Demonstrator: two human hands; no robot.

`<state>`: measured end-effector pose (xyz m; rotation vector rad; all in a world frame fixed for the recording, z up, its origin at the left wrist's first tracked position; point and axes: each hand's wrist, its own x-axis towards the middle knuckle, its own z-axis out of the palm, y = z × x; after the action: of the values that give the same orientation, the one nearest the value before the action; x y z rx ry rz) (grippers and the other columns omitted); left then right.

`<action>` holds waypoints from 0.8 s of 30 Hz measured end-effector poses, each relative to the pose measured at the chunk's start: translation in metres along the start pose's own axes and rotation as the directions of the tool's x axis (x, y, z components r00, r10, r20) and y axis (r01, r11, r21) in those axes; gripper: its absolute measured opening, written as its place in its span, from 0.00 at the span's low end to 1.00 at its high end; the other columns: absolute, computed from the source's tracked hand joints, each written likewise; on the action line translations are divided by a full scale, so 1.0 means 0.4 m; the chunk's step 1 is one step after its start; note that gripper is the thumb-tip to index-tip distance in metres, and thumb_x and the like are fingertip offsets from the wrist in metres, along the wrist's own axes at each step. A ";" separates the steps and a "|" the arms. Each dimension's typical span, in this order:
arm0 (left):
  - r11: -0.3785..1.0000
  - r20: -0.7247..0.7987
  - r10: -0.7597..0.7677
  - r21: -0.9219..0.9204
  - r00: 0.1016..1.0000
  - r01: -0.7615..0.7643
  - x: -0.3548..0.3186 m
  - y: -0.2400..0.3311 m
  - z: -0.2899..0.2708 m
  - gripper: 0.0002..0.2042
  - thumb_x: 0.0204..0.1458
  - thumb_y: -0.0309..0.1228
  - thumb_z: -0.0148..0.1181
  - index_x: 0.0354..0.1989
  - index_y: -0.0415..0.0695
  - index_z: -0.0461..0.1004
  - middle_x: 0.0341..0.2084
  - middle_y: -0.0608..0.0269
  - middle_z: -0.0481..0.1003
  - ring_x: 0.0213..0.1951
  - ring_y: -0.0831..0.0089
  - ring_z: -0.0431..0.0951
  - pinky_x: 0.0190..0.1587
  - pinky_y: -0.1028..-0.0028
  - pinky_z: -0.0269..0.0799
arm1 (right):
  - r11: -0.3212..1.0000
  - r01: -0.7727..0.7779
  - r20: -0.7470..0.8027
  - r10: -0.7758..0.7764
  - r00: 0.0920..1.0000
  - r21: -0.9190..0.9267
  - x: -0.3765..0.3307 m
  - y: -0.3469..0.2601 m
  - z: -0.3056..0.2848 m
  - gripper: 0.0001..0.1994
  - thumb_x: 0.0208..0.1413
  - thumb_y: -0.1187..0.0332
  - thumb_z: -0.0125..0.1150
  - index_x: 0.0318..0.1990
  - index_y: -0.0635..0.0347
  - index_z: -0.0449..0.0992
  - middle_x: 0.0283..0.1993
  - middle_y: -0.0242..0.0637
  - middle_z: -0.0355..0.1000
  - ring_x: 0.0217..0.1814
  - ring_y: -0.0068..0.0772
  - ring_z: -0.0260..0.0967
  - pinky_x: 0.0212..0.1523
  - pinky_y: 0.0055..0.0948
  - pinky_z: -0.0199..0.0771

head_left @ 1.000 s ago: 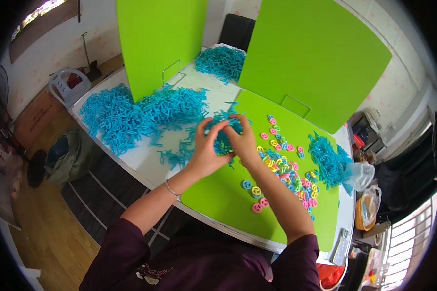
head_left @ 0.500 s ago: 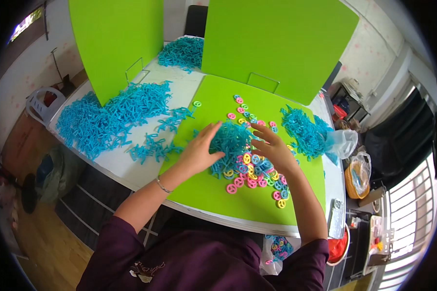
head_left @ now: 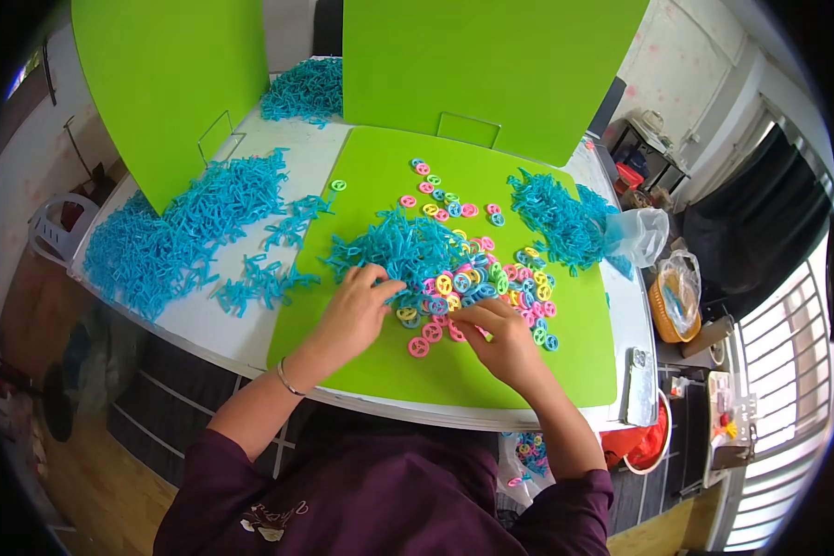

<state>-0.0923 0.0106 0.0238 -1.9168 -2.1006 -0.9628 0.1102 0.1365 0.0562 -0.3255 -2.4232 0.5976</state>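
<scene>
A loose heap of small blue forked plastic pieces (head_left: 394,243) lies on the green mat (head_left: 343,385). Against its right side spread small plastic wheels (head_left: 491,278) in pink, yellow, green and blue. At the heap's near edge is my left hand (head_left: 357,304), thumb and fingers drawn together beside the blue pieces; what is between them is too small to make out. My right hand (head_left: 500,341) pinches at the near edge of the wheels, close to some pink ones. Its fingertips hide whatever they grip.
More blue pieces lie in a large pile (head_left: 185,232) at left, one at the right (head_left: 561,218) beside a clear plastic bag (head_left: 635,233), and one at the back (head_left: 304,90). Upright green boards (head_left: 491,65) stand behind the mat. A phone (head_left: 639,385) rests at the right edge.
Both hands have come down nearer to me and their fingers have closed. The blue pieces held between them now lie spread on the mat beside the wheels. The view has shifted slightly.
</scene>
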 end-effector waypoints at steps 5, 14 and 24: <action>0.990 -0.056 -0.082 -0.121 0.995 0.075 0.009 -0.019 0.001 0.21 0.39 0.16 0.61 0.44 0.48 0.75 0.40 0.58 0.69 0.44 0.59 0.70 0.48 0.66 0.68 | 0.961 0.198 0.073 -0.187 0.980 -0.193 0.072 -0.004 0.074 0.12 0.43 0.73 0.65 0.39 0.54 0.79 0.37 0.37 0.70 0.40 0.37 0.68 0.36 0.33 0.72; 0.999 -0.278 -0.027 -0.033 0.960 0.018 0.007 0.002 -0.019 0.17 0.41 0.22 0.64 0.43 0.48 0.76 0.38 0.59 0.69 0.43 0.61 0.70 0.46 0.67 0.67 | 0.984 0.096 0.004 -0.096 0.995 -0.149 0.071 0.026 0.068 0.11 0.43 0.72 0.65 0.38 0.53 0.80 0.38 0.37 0.69 0.40 0.39 0.67 0.40 0.34 0.70; 0.990 -0.018 0.013 -0.142 1.000 -0.015 -0.016 0.016 0.031 0.09 0.45 0.31 0.65 0.36 0.45 0.78 0.29 0.61 0.73 0.33 0.64 0.73 0.38 0.70 0.70 | 0.397 -0.504 0.342 0.412 0.845 0.767 -0.030 0.045 0.015 0.17 0.55 0.77 0.54 0.52 0.60 0.66 0.37 0.36 0.71 0.38 0.29 0.71 0.41 0.29 0.74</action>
<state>-0.0814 0.0117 0.0132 -1.9778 -2.0574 -1.1500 0.1174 0.1459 0.0370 -0.5486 -1.7755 1.9884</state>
